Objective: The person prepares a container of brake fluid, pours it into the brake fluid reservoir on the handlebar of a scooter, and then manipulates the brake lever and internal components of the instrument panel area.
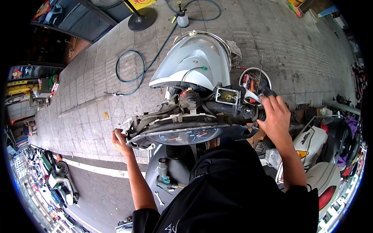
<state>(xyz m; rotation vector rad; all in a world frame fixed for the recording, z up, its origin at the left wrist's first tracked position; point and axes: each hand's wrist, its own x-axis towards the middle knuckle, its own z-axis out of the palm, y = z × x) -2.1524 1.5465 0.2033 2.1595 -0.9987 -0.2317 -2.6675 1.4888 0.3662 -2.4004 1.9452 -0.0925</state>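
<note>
Black-sleeved arms flank a stripped scooter handlebar (217, 106), its brake reservoir (226, 95) already uncovered: right hand (276, 116) clamped on a wrench (251, 95) there, left hand (120, 140) closed around the opposite end, reassembly remaining.

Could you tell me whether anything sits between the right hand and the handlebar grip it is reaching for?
Nothing visible does: the right hand is already closed around the grip at the end of the handlebar.

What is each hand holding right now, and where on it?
The right hand grips the scooter handlebar at its right end. The left hand holds the left end, beside the instrument cluster.
</note>
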